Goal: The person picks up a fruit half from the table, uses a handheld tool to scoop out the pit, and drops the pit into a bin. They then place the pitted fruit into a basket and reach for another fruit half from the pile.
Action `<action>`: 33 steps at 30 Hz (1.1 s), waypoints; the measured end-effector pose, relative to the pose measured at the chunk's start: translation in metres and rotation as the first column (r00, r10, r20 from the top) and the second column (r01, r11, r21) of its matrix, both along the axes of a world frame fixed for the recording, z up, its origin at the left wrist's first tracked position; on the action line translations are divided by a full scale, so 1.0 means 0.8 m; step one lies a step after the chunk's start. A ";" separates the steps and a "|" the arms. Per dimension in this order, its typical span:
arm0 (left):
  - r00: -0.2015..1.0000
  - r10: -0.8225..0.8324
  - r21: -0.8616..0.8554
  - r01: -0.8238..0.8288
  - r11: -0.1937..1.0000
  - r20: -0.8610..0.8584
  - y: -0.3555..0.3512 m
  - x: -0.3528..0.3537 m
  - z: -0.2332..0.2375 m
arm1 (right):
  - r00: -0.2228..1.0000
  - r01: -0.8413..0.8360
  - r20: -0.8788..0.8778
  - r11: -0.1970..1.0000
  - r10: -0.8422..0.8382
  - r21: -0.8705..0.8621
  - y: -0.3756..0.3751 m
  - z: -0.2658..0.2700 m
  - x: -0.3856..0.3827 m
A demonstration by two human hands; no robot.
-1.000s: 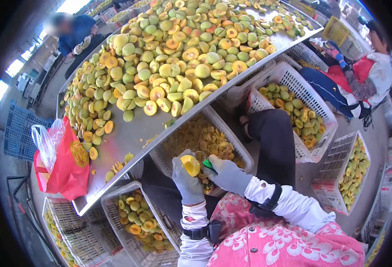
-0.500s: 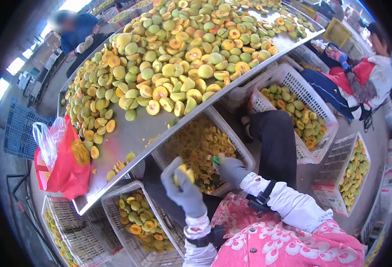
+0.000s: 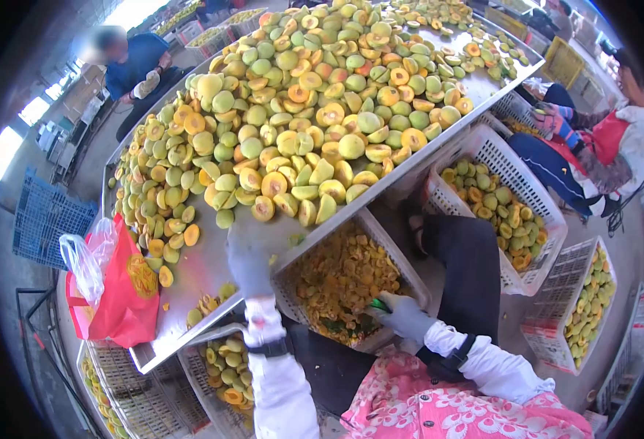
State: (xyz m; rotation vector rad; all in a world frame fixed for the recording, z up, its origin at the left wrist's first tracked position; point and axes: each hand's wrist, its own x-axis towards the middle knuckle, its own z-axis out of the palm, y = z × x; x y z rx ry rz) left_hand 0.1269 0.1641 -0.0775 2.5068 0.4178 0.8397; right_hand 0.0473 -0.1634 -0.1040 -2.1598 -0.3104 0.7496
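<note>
Halved yellow-green fruits lie in a large heap on the metal table. My left hand, in a grey glove, is over the table's near edge, just below the heap; motion smears its fingers. Over a crate of fruit scraps, my right hand, also gloved in grey, is closed around a small green tool. The tool's tip is too small to make out.
A red bag stands on the table's left corner. Crates of fruit are at the right, with another below the table. Co-workers sit at upper left and right.
My left hand has moved up and left from above the scrap crate to the table; the fruit piece it held no longer shows. My right hand still holds the tool. The view has shifted slightly.
</note>
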 end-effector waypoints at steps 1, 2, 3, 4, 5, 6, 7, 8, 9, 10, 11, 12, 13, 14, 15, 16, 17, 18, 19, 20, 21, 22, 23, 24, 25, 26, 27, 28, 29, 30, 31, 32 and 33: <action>0.982 0.101 -0.121 -0.121 0.985 -0.159 0.001 0.036 -0.003 | 0.998 0.056 -0.034 0.998 -0.054 0.037 -0.009 -0.002 -0.002; 0.928 0.179 -0.219 -0.258 0.941 -0.327 -0.017 0.063 0.027 | 0.998 0.058 -0.033 0.998 -0.057 0.037 -0.013 -0.008 -0.004; 0.929 0.175 -0.219 -0.255 0.942 -0.327 -0.018 0.077 0.022 | 0.988 0.136 -0.080 0.990 -0.134 0.022 -0.015 -0.014 -0.006; 0.910 0.214 -0.099 -0.265 0.959 -0.355 -0.020 0.089 0.017 | 0.970 0.213 -0.123 0.977 -0.211 0.003 -0.016 -0.020 -0.005; 0.891 0.257 0.021 -0.268 0.963 -0.375 -0.020 0.098 0.010 | 0.974 0.200 -0.109 0.980 -0.200 -0.013 -0.016 -0.016 -0.003; 0.892 0.254 0.022 -0.265 0.964 -0.374 -0.017 0.099 0.006 | 0.973 0.203 -0.108 0.979 -0.203 -0.013 -0.015 -0.016 0.000; 0.923 0.168 -0.143 -0.229 0.963 -0.346 -0.010 0.093 0.002 | 0.976 0.199 -0.106 0.978 -0.191 0.067 -0.013 -0.016 0.001; 0.948 0.089 -0.302 -0.185 0.935 -0.307 0.003 0.088 -0.007 | 0.978 0.192 -0.106 0.970 -0.178 0.146 -0.007 -0.013 0.001; 0.959 0.008 -0.731 -0.222 0.645 -0.284 0.017 0.088 -0.022 | 0.977 0.194 -0.116 0.970 -0.178 0.146 -0.003 -0.009 0.002; 0.956 0.007 -0.730 -0.229 0.644 -0.293 0.009 0.070 -0.011 | 0.992 0.113 -0.067 0.985 -0.105 0.128 0.004 0.008 0.009; 0.981 -0.001 -0.843 -0.166 0.512 -0.194 -0.009 0.043 0.019 | 0.999 0.035 -0.015 0.994 -0.033 0.104 0.009 0.026 0.015; 0.996 0.006 -0.927 -0.086 0.364 -0.090 -0.024 0.019 0.043 | 0.999 0.044 -0.018 0.994 -0.042 0.096 0.015 0.046 0.019; 0.998 -0.065 -0.960 0.026 0.280 0.008 -0.032 0.000 0.052 | 0.998 0.058 -0.041 0.985 -0.052 0.165 0.021 0.067 0.019; 0.986 -0.120 -0.974 0.135 0.184 0.114 -0.038 -0.020 0.056 | 0.996 0.070 -0.062 0.970 -0.057 0.231 0.027 0.083 0.015; 0.959 -0.206 -0.962 0.226 0.154 0.192 -0.047 -0.039 0.056 | 0.999 0.053 -0.026 0.957 -0.047 0.284 0.032 0.091 0.009; 0.916 -0.290 -0.941 0.319 0.111 0.276 -0.061 -0.055 0.051 | 0.999 0.033 0.017 0.943 -0.041 0.331 0.035 0.098 0.005; 0.933 -0.276 -0.969 0.247 0.020 0.232 -0.080 -0.071 0.044 | 0.999 0.014 0.038 0.922 -0.031 0.386 0.040 0.108 -0.001; 0.954 -0.227 -0.981 0.184 -0.062 0.194 -0.102 -0.083 0.037 | 0.999 -0.003 -0.050 0.957 0.018 0.291 0.043 0.125 0.001; 0.937 -0.270 -0.974 0.196 -0.112 0.220 -0.120 -0.092 0.034 | 1.000 -0.010 0.020 0.956 0.004 0.294 0.046 0.125 -0.003; 0.917 -0.312 -0.966 0.206 -0.157 0.247 -0.136 -0.100 0.032 | 0.996 -0.018 0.089 0.954 -0.009 0.300 0.049 0.123 -0.008; 0.918 -0.317 -0.971 0.233 -0.061 0.240 -0.153 -0.107 0.029 | 0.996 -0.015 0.085 0.955 -0.011 0.296 0.051 0.117 -0.014; 0.918 -0.319 -0.965 0.260 0.037 0.235 -0.167 -0.112 0.026 | 0.986 0.050 0.134 0.940 -0.100 0.336 0.052 0.107 -0.017; 0.943 -0.247 -0.953 0.157 -0.258 0.222 -0.175 -0.116 0.032 | 0.966 0.109 0.179 0.919 -0.189 0.380 0.053 0.102 -0.021; 0.943 -0.243 -0.953 0.161 -0.258 0.226 -0.185 -0.121 0.038 | 0.966 0.103 0.182 0.919 -0.184 0.380 0.051 0.102 -0.024; 0.946 -0.217 -0.965 0.207 -0.163 0.240 -0.195 -0.125 0.045 | 0.959 0.097 0.222 0.937 -0.178 0.334 0.048 0.102 -0.025; 0.947 -0.197 -0.967 0.247 -0.067 0.256 -0.201 -0.128 0.053 | 0.950 0.096 0.259 0.953 -0.175 0.288 0.047 0.102 -0.027; 0.945 -0.200 -0.966 0.252 -0.066 0.260 -0.204 -0.129 0.063 | 0.948 0.098 0.263 0.952 -0.177 0.290 0.047 0.101 -0.029; 0.955 -0.176 -0.970 0.227 -0.083 0.239 -0.208 -0.131 0.074 | 0.941 0.119 0.266 0.940 -0.210 0.320 0.049 0.100 -0.033; 0.965 -0.150 -0.974 0.202 -0.102 0.216 -0.211 -0.132 0.081 | 0.933 0.140 0.267 0.927 -0.241 0.349 0.049 0.100 -0.034; 0.964 -0.149 -0.973 0.206 -0.101 0.219 -0.213 -0.133 0.085 | 0.933 0.137 0.270 0.927 -0.240 0.350 0.048 0.101 -0.034; 0.961 -0.169 -0.973 0.228 0.043 0.218 -0.215 -0.134 0.089 | 0.932 0.126 0.279 0.927 -0.232 0.353 0.047 0.103 -0.035; 0.959 -0.189 -0.951 0.246 0.188 0.211 -0.216 -0.136 0.091 | 0.931 0.114 0.286 0.927 -0.225 0.358 0.047 0.106 -0.036; 0.960 -0.188 -0.950 0.244 0.194 0.208 -0.216 -0.137 0.088 | 0.932 0.112 0.283 0.925 -0.224 0.363 0.047 0.109 -0.037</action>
